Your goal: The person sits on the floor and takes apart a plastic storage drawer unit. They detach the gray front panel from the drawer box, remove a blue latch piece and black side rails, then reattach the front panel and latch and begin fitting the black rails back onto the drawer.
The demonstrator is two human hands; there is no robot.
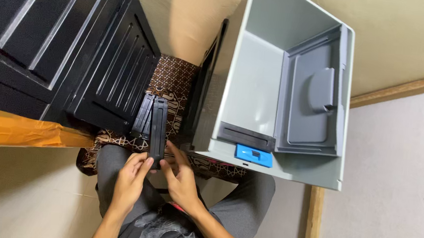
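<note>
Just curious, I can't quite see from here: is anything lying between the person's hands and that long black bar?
Nothing visible is in the way. The left hand and the right hand both already touch the near end of the black bar, which stands between them above the patterned cloth.

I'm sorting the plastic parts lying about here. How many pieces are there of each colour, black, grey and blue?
Black: 4, the large ribbed panel, the smaller ribbed panel, the narrow strip held by both hands, the frame behind the bin
Grey: 1, the open bin
Blue: 1, the latch on the bin's rim
Total: 6
</note>
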